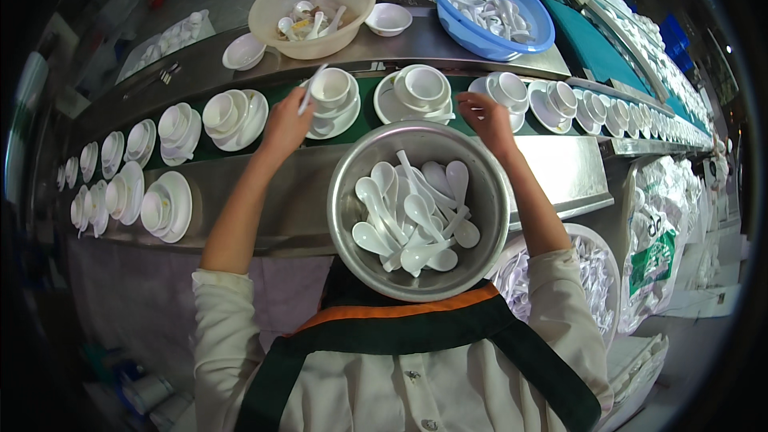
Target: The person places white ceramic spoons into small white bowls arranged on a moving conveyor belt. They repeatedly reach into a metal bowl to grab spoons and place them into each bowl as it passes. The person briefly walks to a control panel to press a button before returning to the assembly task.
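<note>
My left hand (286, 125) is closed on a white soup spoon (313, 90), held upright beside a stacked set of white bowls and plate (331, 90) on the green belt (364, 90). My right hand (490, 122) is raised with loosely curled fingers and nothing visible between them. It hovers at the near left of another stacked bowl set (509, 90). Between my hands stands a further bowl and plate set (422, 88), with a spoon handle at its near edge. Right in front of me, a steel basin (340, 216) holds many white soup spoons (416, 208).
More bowl and plate sets (234, 116) line the belt both ways; some stand on the near steel ledge (240, 216). Across the belt are a cream basin (264, 8) and a blue basin (536, 28) with spoons. A white tub (596, 252) of wrapped-looking items stands at my right.
</note>
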`<move>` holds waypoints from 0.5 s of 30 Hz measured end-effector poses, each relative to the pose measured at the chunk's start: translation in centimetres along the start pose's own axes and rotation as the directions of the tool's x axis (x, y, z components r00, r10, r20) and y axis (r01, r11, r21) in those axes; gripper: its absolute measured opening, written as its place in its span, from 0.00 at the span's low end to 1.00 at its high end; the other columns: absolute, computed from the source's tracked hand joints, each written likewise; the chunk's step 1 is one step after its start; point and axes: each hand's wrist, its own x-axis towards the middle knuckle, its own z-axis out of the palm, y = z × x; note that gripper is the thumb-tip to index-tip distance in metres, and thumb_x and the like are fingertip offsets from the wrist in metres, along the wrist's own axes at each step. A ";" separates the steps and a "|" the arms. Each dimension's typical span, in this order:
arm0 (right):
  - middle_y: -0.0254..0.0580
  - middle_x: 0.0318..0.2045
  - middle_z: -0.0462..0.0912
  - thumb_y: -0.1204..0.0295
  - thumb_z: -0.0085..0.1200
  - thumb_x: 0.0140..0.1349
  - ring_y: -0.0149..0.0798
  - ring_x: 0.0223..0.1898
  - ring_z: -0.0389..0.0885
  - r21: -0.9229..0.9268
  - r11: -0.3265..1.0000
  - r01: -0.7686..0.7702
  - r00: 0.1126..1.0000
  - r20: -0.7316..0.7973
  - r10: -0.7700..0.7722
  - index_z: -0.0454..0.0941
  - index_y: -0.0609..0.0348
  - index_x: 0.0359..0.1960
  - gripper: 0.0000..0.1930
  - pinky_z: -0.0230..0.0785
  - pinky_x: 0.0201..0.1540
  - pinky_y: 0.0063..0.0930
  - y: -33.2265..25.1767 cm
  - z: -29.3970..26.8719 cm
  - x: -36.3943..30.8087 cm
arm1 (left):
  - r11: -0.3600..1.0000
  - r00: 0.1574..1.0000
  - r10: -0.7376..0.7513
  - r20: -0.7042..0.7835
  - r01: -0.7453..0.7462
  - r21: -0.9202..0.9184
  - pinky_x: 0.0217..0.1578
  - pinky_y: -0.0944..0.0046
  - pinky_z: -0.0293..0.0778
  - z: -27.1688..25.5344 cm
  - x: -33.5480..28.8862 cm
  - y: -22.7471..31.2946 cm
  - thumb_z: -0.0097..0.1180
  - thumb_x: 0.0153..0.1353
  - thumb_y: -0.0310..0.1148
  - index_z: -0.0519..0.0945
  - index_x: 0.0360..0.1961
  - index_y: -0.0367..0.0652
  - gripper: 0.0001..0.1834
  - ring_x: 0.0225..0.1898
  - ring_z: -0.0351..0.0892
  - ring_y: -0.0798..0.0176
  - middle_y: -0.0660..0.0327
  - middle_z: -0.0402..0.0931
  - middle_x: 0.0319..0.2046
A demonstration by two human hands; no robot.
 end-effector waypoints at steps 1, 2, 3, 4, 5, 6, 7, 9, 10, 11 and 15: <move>0.45 0.30 0.82 0.75 0.56 0.56 0.37 0.29 0.81 -0.015 0.999 -0.033 0.999 0.030 0.033 0.78 0.60 0.41 0.10 0.72 0.31 0.28 -2.8 -0.8 0.3 | 0.994 0.998 -0.034 0.051 0.040 -0.103 0.29 0.56 0.69 0.8 0.2 0.2 0.53 0.59 0.35 0.71 0.30 0.36 0.12 0.25 0.74 0.51 0.50 0.72 0.22; 0.46 0.29 0.82 0.75 0.55 0.56 0.35 0.29 0.81 -0.025 0.998 -0.063 0.996 0.060 0.064 0.78 0.60 0.41 0.10 0.72 0.30 0.26 -6.3 -1.6 0.5 | 0.977 0.993 -0.063 0.102 0.082 -0.198 0.27 0.58 0.68 1.4 0.4 0.5 0.54 0.59 0.39 0.71 0.30 0.36 0.15 0.21 0.72 0.55 0.50 0.70 0.19; 0.45 0.31 0.82 0.76 0.54 0.56 0.39 0.31 0.82 -0.081 0.997 -0.007 0.992 0.125 0.018 0.78 0.61 0.41 0.11 0.72 0.32 0.28 -8.6 -2.2 0.0 | 0.927 0.978 -0.101 0.182 0.159 -0.340 0.24 0.62 0.64 2.1 0.6 1.6 0.51 0.61 0.41 0.72 0.28 0.37 0.15 0.20 0.67 0.63 0.58 0.67 0.18; 0.45 0.32 0.81 0.76 0.53 0.56 0.44 0.32 0.81 -0.179 0.968 0.178 0.971 0.191 -0.143 0.77 0.60 0.42 0.11 0.72 0.34 0.31 -9.7 -2.3 -0.8 | 0.851 0.955 -0.120 0.271 0.239 -0.467 0.22 0.66 0.61 2.9 0.9 2.9 0.48 0.63 0.43 0.73 0.26 0.39 0.17 0.19 0.63 0.71 0.65 0.64 0.16; 0.44 0.36 0.80 0.77 0.52 0.53 0.46 0.36 0.79 -0.256 0.915 0.311 0.915 0.340 -0.216 0.78 0.58 0.40 0.12 0.73 0.37 0.33 -10.5 -2.3 -1.8 | 0.814 0.942 -0.126 0.311 0.277 -0.510 0.20 0.71 0.57 3.8 1.1 3.8 0.43 0.66 0.43 0.73 0.28 0.41 0.17 0.19 0.59 0.74 0.68 0.64 0.17; 0.42 0.39 0.79 0.75 0.51 0.50 0.43 0.42 0.77 -0.390 0.754 0.528 0.811 0.494 -0.313 0.78 0.57 0.39 0.12 0.71 0.44 0.32 -11.0 -1.9 -2.8 | 0.776 0.928 -0.127 0.351 0.314 -0.547 0.19 0.76 0.53 4.6 1.3 4.6 0.38 0.68 0.43 0.73 0.29 0.43 0.18 0.18 0.56 0.77 0.71 0.64 0.18; 0.40 0.41 0.78 0.74 0.50 0.48 0.40 0.47 0.73 -0.408 0.593 0.695 0.708 0.530 -0.466 0.79 0.56 0.36 0.12 0.66 0.52 0.31 -10.8 -1.2 -3.7 | 0.762 0.921 -0.117 0.372 0.323 -0.561 0.19 0.76 0.53 5.5 1.7 5.4 0.36 0.68 0.43 0.73 0.30 0.44 0.18 0.18 0.56 0.77 0.71 0.64 0.18; 0.40 0.36 0.77 0.73 0.51 0.46 0.37 0.47 0.72 -0.516 0.341 0.786 0.618 0.659 -0.429 0.78 0.55 0.31 0.09 0.63 0.54 0.33 -11.1 -1.4 -5.3 | 0.748 0.916 -0.108 0.387 0.331 -0.576 0.22 0.76 0.59 7.1 2.2 5.7 0.43 0.65 0.40 0.75 0.31 0.41 0.14 0.21 0.62 0.78 0.70 0.68 0.21; 0.39 0.34 0.77 0.72 0.52 0.45 0.37 0.46 0.72 -0.544 0.248 0.801 0.596 0.696 -0.400 0.78 0.55 0.28 0.07 0.64 0.53 0.33 -11.2 -1.5 -5.7 | 0.763 0.934 -0.065 0.350 0.273 -0.586 0.23 0.75 0.61 8.1 2.6 5.7 0.47 0.64 0.38 0.75 0.32 0.41 0.12 0.23 0.64 0.78 0.70 0.69 0.22; 0.38 0.32 0.77 0.72 0.52 0.45 0.36 0.44 0.73 -0.532 0.302 0.791 0.612 0.695 -0.377 0.77 0.55 0.29 0.08 0.66 0.50 0.32 -11.2 -2.2 -5.9 | 0.776 0.934 -0.017 0.358 0.238 -0.584 0.23 0.75 0.62 8.8 3.0 5.5 0.48 0.62 0.36 0.75 0.32 0.40 0.11 0.24 0.65 0.77 0.70 0.69 0.22; 0.34 0.27 0.75 0.72 0.53 0.44 0.35 0.36 0.76 -0.624 0.415 0.662 0.742 0.625 -0.245 0.74 0.55 0.33 0.11 0.70 0.36 0.27 -12.0 -5.2 -6.3 | 0.792 0.914 0.031 0.405 0.225 -0.568 0.24 0.74 0.64 10.1 3.8 6.0 0.53 0.59 0.31 0.76 0.33 0.39 0.06 0.24 0.67 0.77 0.69 0.70 0.23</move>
